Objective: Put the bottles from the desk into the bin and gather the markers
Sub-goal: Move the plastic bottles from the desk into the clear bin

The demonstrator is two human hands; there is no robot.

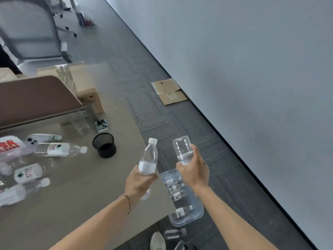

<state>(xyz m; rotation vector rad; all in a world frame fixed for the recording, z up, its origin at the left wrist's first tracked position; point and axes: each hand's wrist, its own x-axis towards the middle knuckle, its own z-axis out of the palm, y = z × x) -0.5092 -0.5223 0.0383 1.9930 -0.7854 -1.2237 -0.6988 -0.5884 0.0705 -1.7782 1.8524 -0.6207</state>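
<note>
My left hand point(137, 184) grips a clear white-capped bottle point(149, 157), held cap-up over the desk's right edge. My right hand point(195, 171) grips a second clear bottle point(182, 148) bottom-up, a little water in it, over the floor. Just below both hands a clear plastic bin point(197, 216) sits on the floor with several bottles inside. Several more bottles lie on the desk at the left, among them one with a white label point(60, 149) and another point(28, 172). A black mesh cup point(104, 145) stands on the desk. No markers are plainly visible.
The beige desk point(81, 186) ends beside the bin. A brown board point(36, 100) and cardboard boxes point(84, 83) sit at its far side. A few bottles point(175, 233) lie on the carpet near the bin. Flat cardboard point(168, 91) lies by the wall; an office chair point(32, 29) stands behind.
</note>
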